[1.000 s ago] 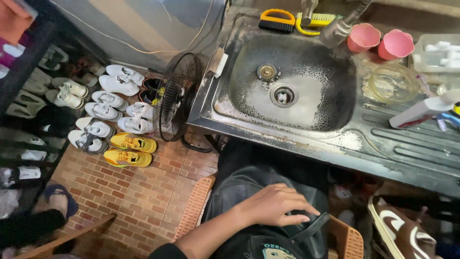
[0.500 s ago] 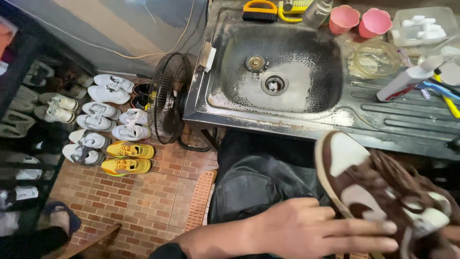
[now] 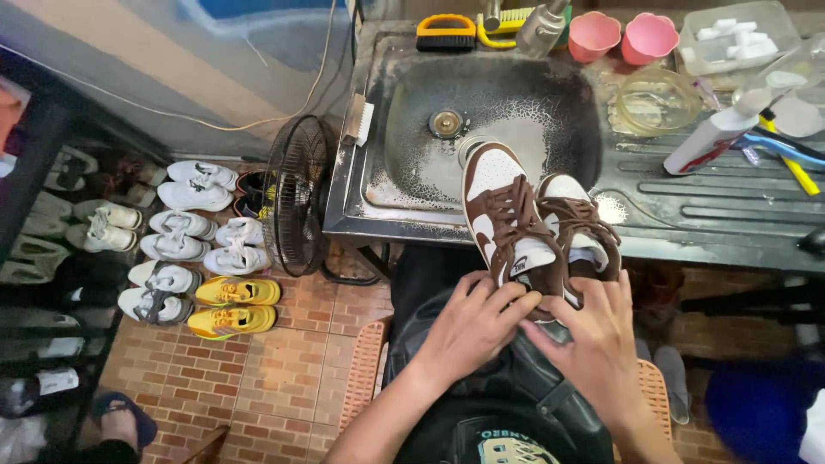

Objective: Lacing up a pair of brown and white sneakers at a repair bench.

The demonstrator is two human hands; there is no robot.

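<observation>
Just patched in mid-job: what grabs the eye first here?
A pair of brown-and-white sneakers, toes pointing toward the dark metal sink, gripped at the heels by the left hand and right hand. On the brick floor to the left, yellow sneakers stand out among rows of white ones.

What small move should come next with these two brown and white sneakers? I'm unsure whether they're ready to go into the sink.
Probably slide both shoes forward off the lap into the sink. The left hand and right hand grip the heels of the brown and white sneakers, whose toes already reach over the basin's front edge, and the basin looks free to take them.
</observation>
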